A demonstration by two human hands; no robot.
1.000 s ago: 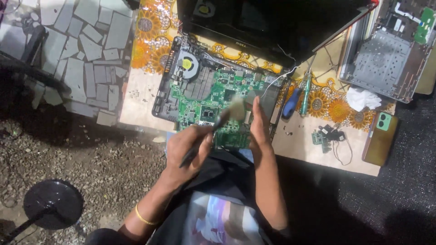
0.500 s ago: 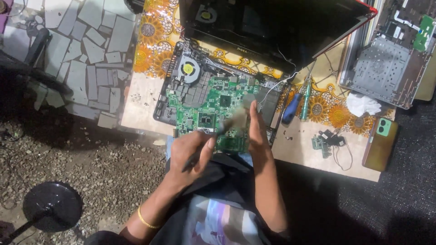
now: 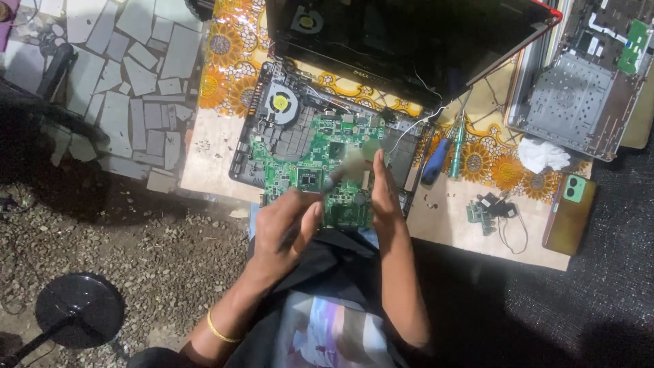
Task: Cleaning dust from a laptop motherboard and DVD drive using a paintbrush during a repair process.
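Green circuitry fills the middle of our view: a laptop motherboard (image 3: pixel 310 160) sits in its opened base at the near edge of the surface (image 3: pixel 211 146), just ahead of our lap. Our left hand (image 3: pixel 283 228) is wrapped around the dark handle of a brush (image 3: pixel 334 178), whose pale, blurred bristles lie over the board near its centre. Half a second ago the bristles sat lower and nearer us; they have now swept up and away across the board, so the brushing is in mid-stroke, judging by the blur. Our right hand (image 3: pixel 383 194) stands flat on edge beside the bristles, fingers straight, holding nothing, touching the board's right side as before. A round fan (image 3: pixel 281 103) sits at the board's far left corner. Sunflower-print cloth covers the surface, which also carries 1 blue-handled screwdriver (image 3: pixel 436 160), 1 green-handled screwdriver (image 3: pixel 457 140), a white crumpled tissue (image 3: pixel 543 154), a phone (image 3: pixel 569 212) lying face down and a second dismantled laptop shell (image 3: pixel 579 88). Broken-tile paving and gravel (image 3: pixel 170 252) lie to the left.
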